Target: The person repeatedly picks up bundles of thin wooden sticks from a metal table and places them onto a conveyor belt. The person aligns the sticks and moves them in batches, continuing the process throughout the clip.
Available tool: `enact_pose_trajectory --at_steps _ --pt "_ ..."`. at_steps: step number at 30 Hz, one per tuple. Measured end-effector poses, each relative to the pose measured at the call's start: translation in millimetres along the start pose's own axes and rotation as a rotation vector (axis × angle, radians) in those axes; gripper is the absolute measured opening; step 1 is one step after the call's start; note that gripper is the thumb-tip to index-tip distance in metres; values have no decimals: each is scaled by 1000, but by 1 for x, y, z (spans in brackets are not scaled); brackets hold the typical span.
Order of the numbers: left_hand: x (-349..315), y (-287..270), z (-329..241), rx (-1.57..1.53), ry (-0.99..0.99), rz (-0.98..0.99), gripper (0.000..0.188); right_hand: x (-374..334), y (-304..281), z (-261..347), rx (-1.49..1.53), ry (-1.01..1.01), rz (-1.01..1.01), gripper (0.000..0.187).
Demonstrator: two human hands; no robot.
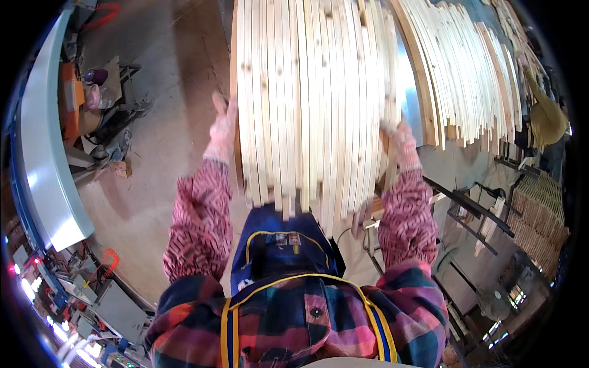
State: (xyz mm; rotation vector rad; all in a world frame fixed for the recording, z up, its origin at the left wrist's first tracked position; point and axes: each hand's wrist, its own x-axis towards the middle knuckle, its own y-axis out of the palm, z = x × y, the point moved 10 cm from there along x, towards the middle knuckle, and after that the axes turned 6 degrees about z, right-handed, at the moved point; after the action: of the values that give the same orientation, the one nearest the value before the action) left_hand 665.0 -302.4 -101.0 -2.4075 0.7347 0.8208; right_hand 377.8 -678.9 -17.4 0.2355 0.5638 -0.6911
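A wide row of pale wooden strips (307, 104) lies side by side in front of me, their near ends uneven. My left hand (222, 130) rests flat along the row's left side, fingers stretched out and apart. At the opposite side, my right hand (402, 140) touches the outer strips, its thumb spread from the fingers; part of the fingers is hard to make out. Both hands look covered in light pinkish gloves, below patterned sleeve covers. The strips lie between the two hands, and neither hand wraps around a single one.
More wooden strips (460, 73) lie in a second row to the right, past a metal surface (408, 92). A dark metal frame (469, 205) stands at lower right. To the left are a long pale machine cover (52, 141) and an orange part (72, 101).
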Motion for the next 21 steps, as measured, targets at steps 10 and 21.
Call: enact_pose_trajectory --at_steps 10,21 --pt "-191 38 146 -531 -59 119 56 -152 -52 -128 -180 426 81 73" --pt "-193 62 191 -867 -45 333 56 -155 -31 -103 -188 153 212 68"
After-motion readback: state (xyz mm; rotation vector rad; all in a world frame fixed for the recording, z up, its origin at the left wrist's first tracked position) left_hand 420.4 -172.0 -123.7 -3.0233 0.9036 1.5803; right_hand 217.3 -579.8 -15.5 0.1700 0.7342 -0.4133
